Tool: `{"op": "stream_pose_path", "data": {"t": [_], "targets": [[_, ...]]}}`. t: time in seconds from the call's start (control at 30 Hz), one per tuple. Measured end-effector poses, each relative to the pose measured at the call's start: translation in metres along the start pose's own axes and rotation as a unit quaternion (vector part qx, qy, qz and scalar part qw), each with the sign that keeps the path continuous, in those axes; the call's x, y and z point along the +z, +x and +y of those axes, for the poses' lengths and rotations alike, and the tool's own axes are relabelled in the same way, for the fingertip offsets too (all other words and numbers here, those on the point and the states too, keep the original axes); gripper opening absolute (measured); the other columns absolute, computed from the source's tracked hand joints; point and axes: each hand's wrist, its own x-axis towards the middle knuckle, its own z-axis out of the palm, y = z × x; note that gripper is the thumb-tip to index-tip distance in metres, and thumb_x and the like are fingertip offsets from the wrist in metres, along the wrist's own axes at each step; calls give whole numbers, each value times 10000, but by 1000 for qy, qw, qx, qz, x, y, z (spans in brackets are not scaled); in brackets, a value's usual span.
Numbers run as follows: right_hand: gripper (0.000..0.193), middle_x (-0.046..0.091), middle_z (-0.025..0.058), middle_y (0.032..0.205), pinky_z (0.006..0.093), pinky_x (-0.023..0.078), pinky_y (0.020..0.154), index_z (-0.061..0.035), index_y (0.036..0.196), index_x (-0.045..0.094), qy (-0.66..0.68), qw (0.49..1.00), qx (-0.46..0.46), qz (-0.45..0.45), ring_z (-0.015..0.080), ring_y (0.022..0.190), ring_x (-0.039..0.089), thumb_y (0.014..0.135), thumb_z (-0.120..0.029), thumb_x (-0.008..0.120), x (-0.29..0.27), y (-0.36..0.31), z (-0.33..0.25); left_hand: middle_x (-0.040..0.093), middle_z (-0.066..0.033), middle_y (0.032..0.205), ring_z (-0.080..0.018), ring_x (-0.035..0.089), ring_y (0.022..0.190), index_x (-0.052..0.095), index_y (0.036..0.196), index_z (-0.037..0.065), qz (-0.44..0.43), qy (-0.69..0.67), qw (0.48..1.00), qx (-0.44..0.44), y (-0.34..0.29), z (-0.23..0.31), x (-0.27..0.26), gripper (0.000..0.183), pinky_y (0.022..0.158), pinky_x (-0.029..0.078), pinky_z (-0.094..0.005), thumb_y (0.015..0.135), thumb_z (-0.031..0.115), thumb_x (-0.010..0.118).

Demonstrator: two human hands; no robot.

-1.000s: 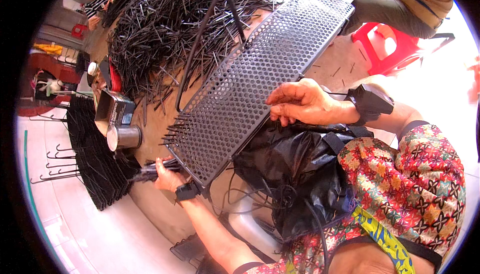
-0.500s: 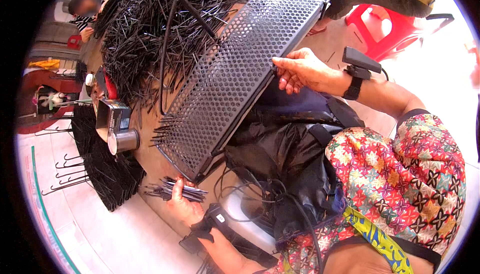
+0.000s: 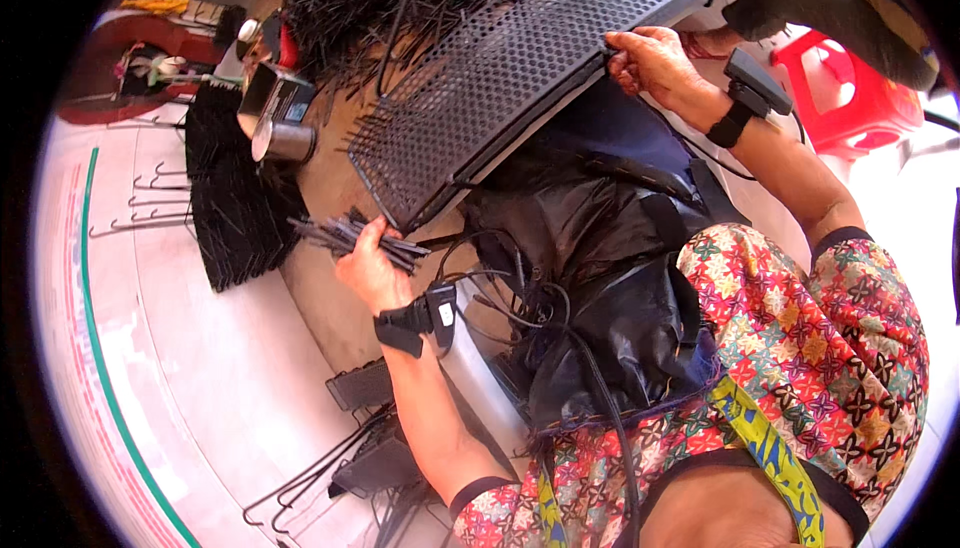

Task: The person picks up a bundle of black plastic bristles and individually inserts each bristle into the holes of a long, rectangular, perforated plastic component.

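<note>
A long black perforated panel [image 3: 520, 43] lies slanted across the upper middle, with thin dark strips poking out at its lower left end. My right hand [image 3: 662, 68] is closed at the panel's near long edge, thumb and fingertips gripping it and the other fingers curled. By the panel's lower left corner my left hand [image 3: 370, 270] is wrapped round a bundle of thin black strips [image 3: 345, 235]. Its thumb is close to that corner; whether it touches is hard to tell. Black sheeting [image 3: 590, 278] covers my lap below the panel.
Behind the panel rises a heap of black strips [image 3: 350, 8]. A metal can [image 3: 285, 141] and a box [image 3: 277, 98] stand left of it, near a dark rack with hooks [image 3: 235, 188]. A red plastic stool [image 3: 850, 98] is at right. Black cables [image 3: 535, 308] loop over my lap.
The head view has shifted, so the panel and both hands now appear higher and farther right. Both hands keep their places by the panel, and the left still holds the strips.
</note>
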Motion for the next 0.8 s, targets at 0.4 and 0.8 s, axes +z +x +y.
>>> {"op": "stream_pose_path", "data": {"t": [0.4,0.8], "targets": [[156,528,80,592,272,350,397,-26,803,514,-37,991,106,-77,170,432,461,806,-182,527,-4,-28,41,589,-167,680,-199,559,548,550,692,-93,3,-226,971,-73,30,-22,-62,58,497,457,-276,663,-44,547],[166,550,91,627,222,396,410,30,870,523,-216,950,18,-224,132,465,499,797,-118,540,95,-79,40,533,-78,675,-188,534,588,523,793,-13,-49,-335,936,-95,7,-30,-78,93,533,453,-309,718,42,526]]}}
